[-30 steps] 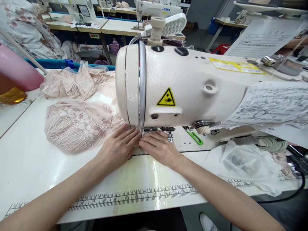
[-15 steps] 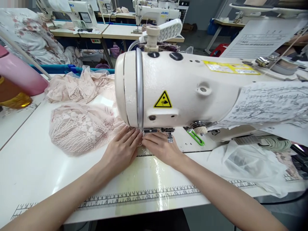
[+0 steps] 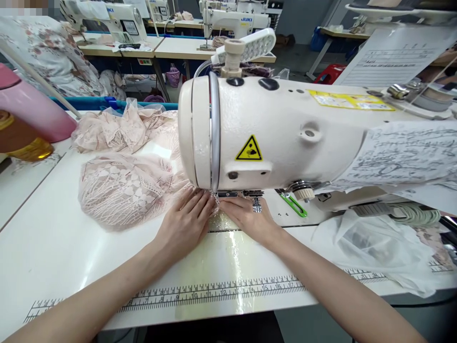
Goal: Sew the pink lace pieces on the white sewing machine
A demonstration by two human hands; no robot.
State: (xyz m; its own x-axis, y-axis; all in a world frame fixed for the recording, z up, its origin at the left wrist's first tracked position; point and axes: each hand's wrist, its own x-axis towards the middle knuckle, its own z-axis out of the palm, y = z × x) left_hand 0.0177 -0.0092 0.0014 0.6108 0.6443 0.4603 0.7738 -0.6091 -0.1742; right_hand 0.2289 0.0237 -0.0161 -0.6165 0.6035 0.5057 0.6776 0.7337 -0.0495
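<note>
Pale pink lace fabric [image 3: 124,190] lies bunched on the white table and runs under the head of a cream sewing machine [image 3: 271,138]. My left hand [image 3: 191,214] is palm down at the needle area, its fingers close together and holding the lace edge against the bed. Just right of it, my right hand [image 3: 248,214] has its fingertips pinched on the same lace beside the presser foot. The fingertips of both hands nearly meet. The machine head hides the needle, and the hands cover most of the lace there.
Green thread snips [image 3: 294,205] lie on the machine bed to the right. White sheer fabric [image 3: 371,243] is heaped farther right. A pink bottle [image 3: 35,105] and an amber bottle [image 3: 24,138] stand at left. A printed ruler [image 3: 193,293] runs along the front edge.
The whole view has shifted slightly, so everything appears a little farther right. Both hands stay at the lace by the needle area, with hardly any movement relative to the machine.
</note>
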